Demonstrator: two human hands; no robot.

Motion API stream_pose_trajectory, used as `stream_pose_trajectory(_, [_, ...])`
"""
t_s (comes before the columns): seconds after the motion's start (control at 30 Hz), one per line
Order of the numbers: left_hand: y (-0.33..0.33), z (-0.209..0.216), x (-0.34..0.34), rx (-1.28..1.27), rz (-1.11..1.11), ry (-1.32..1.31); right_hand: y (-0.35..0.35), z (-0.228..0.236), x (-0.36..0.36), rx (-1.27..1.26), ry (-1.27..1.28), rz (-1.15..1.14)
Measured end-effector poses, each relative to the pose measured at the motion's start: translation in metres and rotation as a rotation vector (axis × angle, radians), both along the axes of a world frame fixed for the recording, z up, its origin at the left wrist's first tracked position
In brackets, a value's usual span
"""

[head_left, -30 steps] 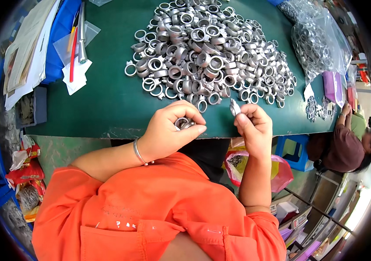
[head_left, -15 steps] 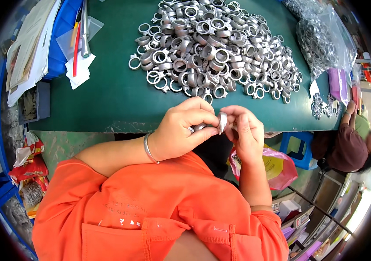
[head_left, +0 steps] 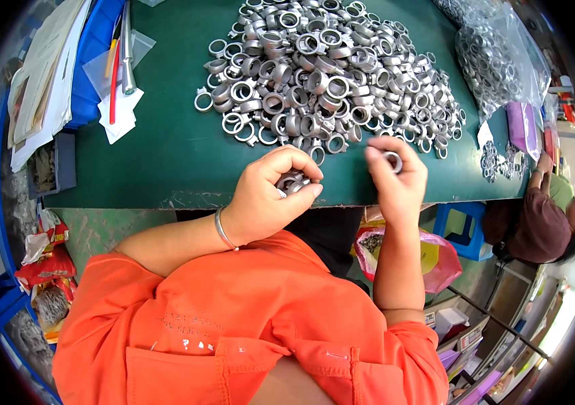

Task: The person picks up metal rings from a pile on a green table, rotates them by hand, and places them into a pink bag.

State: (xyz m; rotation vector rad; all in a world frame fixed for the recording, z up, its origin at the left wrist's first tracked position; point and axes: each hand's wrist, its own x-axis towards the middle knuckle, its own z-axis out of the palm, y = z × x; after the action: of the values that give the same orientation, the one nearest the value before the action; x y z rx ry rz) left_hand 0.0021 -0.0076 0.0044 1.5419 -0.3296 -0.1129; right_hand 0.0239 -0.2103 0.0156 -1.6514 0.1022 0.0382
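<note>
Cupping a few metal rings (head_left: 292, 182), the left hand (head_left: 267, 196) is half curled, its thumb and forefinger bent toward each other with a narrow gap between their tips. To its right and well apart from it, the right hand (head_left: 400, 181) is pinched nearly closed, with a single ring (head_left: 399, 162) between its thumb and bent fingers; the fingertips are blurred, so their exact grip cannot be told. Just beyond both hands, a big heap of similar rings (head_left: 328, 81) spreads over the green table (head_left: 152, 155), its nearest pieces close to the left fingertips. A bracelet (head_left: 223, 233) circles the left wrist. Far to the left of the left hand lie a red pen (head_left: 114, 88) and a metal rod (head_left: 127, 61), beside a blue tray (head_left: 95, 64) and a stack of papers (head_left: 44, 81), with a grey box (head_left: 65, 162) nearer the person. Beyond and right of the right hand stands a clear bag of rings (head_left: 490, 67), with a purple packet (head_left: 522, 128) and some small parts (head_left: 497, 165) on its near side. Below the right hand, partly behind the forearm, sits a pink bag (head_left: 436, 260), next to a blue stool (head_left: 459, 229). Farther right is another person (head_left: 537, 226).
</note>
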Motion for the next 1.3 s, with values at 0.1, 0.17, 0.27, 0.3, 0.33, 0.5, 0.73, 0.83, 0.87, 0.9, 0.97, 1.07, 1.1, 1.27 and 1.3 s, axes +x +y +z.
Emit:
stream_pose_trajectory(0.1, [0.001,0.0,0.0,-0.003,-0.006,0.02,0.012,-0.004,0.01,-0.643,-0.313,0.06])
stream_pose_trajectory(0.17, [0.002,0.0,0.0,0.004,-0.012,0.005,0.01,-0.002,0.008,-0.682,-0.266,0.097])
stream_pose_trajectory(0.27, [0.002,0.001,-0.001,-0.058,-0.015,0.125,0.004,0.01,-0.001,-0.196,0.102,0.156])
stream_pose_trajectory(0.3, [0.002,0.002,-0.001,-0.063,-0.029,0.139,0.002,0.012,-0.005,-0.083,0.118,0.191])
stream_pose_trajectory(0.33, [0.002,0.003,0.0,-0.068,-0.043,0.154,0.002,0.015,-0.01,-0.007,0.109,0.222])
stream_pose_trajectory(0.5, [-0.002,-0.002,0.006,-0.052,-0.075,-0.014,0.013,0.013,-0.017,-0.351,-0.457,0.368])
stream_pose_trajectory(0.73, [-0.002,0.002,0.002,0.01,-0.004,-0.155,0.015,0.012,-0.026,0.159,0.095,0.152])
stream_pose_trajectory(0.83, [-0.003,0.005,0.001,0.073,0.021,-0.238,0.013,0.013,-0.025,0.34,0.22,0.228])
stream_pose_trajectory(0.87, [-0.004,0.006,0.001,0.098,0.032,-0.271,0.014,0.01,-0.026,0.337,0.205,0.252])
stream_pose_trajectory(0.9, [-0.004,0.005,0.001,0.091,0.031,-0.29,0.015,0.007,-0.027,0.334,0.188,0.276])
stream_pose_trajectory(0.97, [-0.004,0.0,0.0,0.079,0.028,-0.327,0.017,0.0,-0.026,0.355,0.024,0.338])
stream_pose_trajectory(1.07, [-0.003,0.008,0.003,0.136,0.067,-0.352,0.013,-0.016,-0.026,0.737,-0.116,0.386])
stream_pose_trajectory(1.1, [-0.003,0.007,0.003,0.102,0.06,-0.294,0.008,-0.019,-0.025,1.061,0.028,0.419])
stream_pose_trajectory(1.27, [-0.002,0.003,0.0,0.036,0.024,-0.122,-0.02,-0.007,-0.013,0.878,0.02,0.185])
stream_pose_trajectory(1.3, [-0.003,0.003,0.0,0.037,0.018,-0.113,-0.025,-0.003,-0.005,0.591,-0.009,0.187])
